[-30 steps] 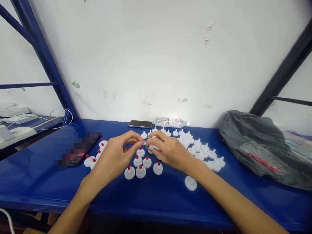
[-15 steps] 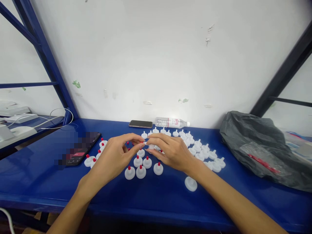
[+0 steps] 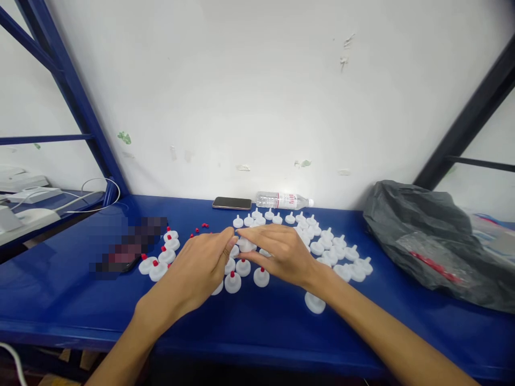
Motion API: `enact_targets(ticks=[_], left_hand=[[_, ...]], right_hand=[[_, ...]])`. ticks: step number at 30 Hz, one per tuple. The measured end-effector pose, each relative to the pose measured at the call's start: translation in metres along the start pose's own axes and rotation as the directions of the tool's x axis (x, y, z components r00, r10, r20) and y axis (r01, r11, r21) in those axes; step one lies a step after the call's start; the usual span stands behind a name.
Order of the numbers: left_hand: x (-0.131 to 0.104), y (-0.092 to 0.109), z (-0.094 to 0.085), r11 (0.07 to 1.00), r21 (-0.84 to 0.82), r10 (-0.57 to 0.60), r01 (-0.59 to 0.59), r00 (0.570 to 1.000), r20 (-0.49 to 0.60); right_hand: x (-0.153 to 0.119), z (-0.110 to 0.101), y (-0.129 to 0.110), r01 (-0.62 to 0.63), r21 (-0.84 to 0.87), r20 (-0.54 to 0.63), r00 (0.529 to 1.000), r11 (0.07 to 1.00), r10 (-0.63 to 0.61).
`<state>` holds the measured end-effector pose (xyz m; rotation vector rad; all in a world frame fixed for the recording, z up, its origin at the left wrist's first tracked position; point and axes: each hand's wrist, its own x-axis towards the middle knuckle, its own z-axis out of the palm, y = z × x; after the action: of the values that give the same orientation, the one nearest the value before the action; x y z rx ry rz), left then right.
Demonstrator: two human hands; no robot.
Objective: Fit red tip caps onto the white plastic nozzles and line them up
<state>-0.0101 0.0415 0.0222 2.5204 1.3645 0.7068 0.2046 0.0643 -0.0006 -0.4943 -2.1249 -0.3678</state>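
Note:
My right hand [image 3: 281,252] holds a white nozzle cap [image 3: 246,245] between thumb and fingers, its round base turned towards the right palm. My left hand [image 3: 205,262] meets it at the nozzle end, fingers pressed together. Whatever lies under those left fingertips is hidden. Below the hands stand several white nozzle caps with red tips [image 3: 233,282], and more of these red-tipped caps [image 3: 167,255] sit left of my left wrist. Small loose red tips [image 3: 205,225] lie beyond my left hand. Plain white nozzle caps [image 3: 339,242] spread behind and right of my right hand.
One white nozzle cap [image 3: 315,302] lies apart under my right forearm. A phone [image 3: 232,203] and a clear plastic bottle [image 3: 284,200] lie along the wall. A partly blurred dark phone [image 3: 132,252] is at left. On the right rests a black plastic bag [image 3: 396,230].
My left hand has turned so its back faces up, and its fingers have closed at the nozzle end. Several loose red tips behind it have come into view. My right hand still holds the white cap.

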Motion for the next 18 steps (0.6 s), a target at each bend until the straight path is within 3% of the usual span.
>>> enact_targets(ticks=[8,11,18], left_hand=[[-0.0021,0.0060,-0.0034,0.999,0.034,0.030,-0.029,0.999,-0.036],[-0.0031,0.0058,-0.0027,0.998,0.040,0.045,-0.044,0.999,-0.025],[0.0028,0.0017,-0.0071,0.998,0.048,0.029,-0.029,1.000,-0.012]], right_hand=[[0.0037,0.0003,-0.0041,0.001,0.092,-0.096,0.995,0.996,0.008],[0.0034,0.0012,-0.0066,-0.052,0.173,-0.107,0.992,0.984,0.071],[0.0063,0.0007,-0.0056,-0.245,0.244,0.092,0.969,0.938,0.230]])
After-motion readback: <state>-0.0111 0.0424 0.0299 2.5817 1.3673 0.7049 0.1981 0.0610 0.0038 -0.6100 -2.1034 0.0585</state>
